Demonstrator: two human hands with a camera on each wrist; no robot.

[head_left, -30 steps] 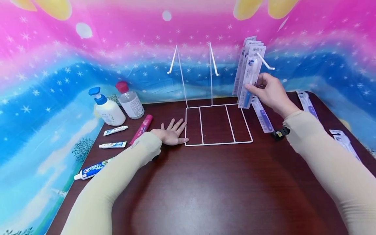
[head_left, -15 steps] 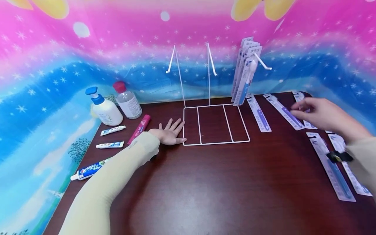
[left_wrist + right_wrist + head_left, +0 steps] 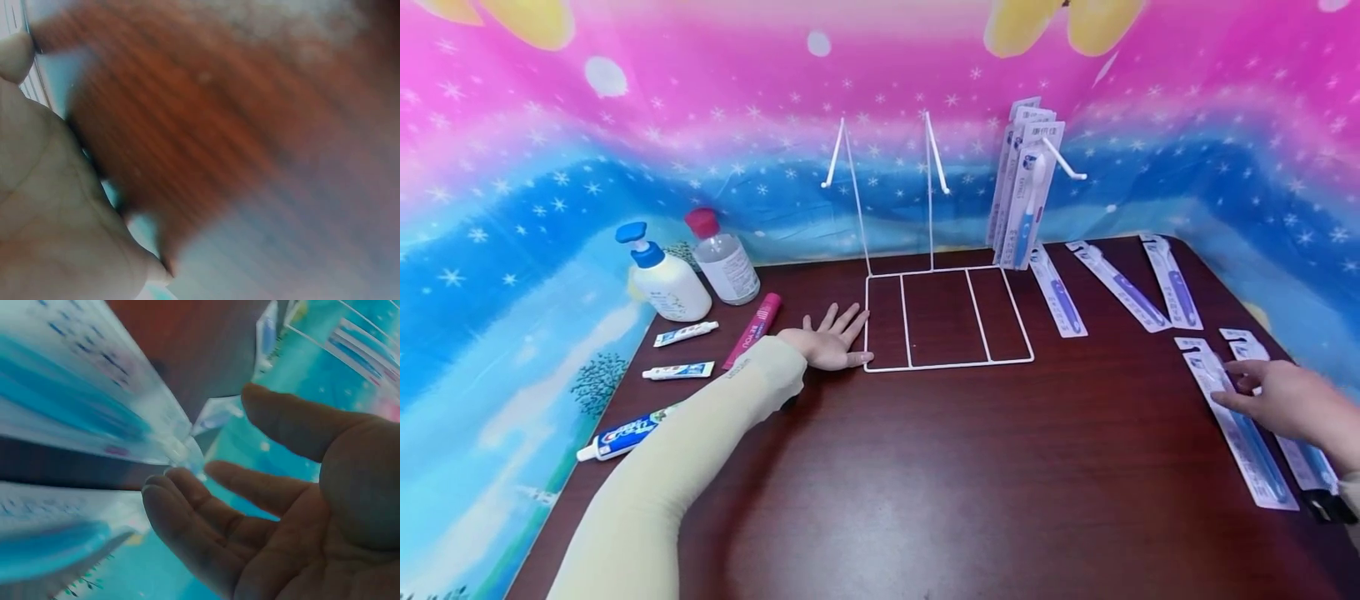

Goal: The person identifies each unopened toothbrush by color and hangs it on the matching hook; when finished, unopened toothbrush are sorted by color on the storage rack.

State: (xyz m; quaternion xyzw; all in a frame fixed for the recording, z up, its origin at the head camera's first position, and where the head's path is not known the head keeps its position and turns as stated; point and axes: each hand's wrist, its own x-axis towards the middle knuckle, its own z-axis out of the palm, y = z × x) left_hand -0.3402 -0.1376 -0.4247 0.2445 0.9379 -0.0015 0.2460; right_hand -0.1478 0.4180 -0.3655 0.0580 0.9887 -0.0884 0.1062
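My left hand (image 3: 829, 342) rests on the table with fingers spread, its fingertips touching the left edge of the white wire rack (image 3: 910, 321). On the rack's right hook (image 3: 1066, 160) hang several packaged toothbrushes (image 3: 1028, 196). At the right, my right hand (image 3: 1292, 400) is over two blue packaged toothbrushes, the nearer one (image 3: 1255, 454) and the outer one (image 3: 1309, 467) partly covered by the hand. In the right wrist view, thumb and fingers of the right hand (image 3: 294, 506) are apart with nothing between them. Three purple packaged toothbrushes (image 3: 1123, 287) lie farther back.
Left of the rack stand a blue-topped pump bottle (image 3: 673, 283) and a red-capped clear bottle (image 3: 730, 271). A pink tube (image 3: 763, 321), two small toothpaste tubes (image 3: 679, 371) and a large blue toothpaste tube (image 3: 625, 433) lie nearby. A patterned backdrop (image 3: 737, 167) surrounds the table.
My right hand has let go of the packaged toothbrush on the right hook and moved right and toward me, over the blue packaged toothbrushes. The left hand stays put.
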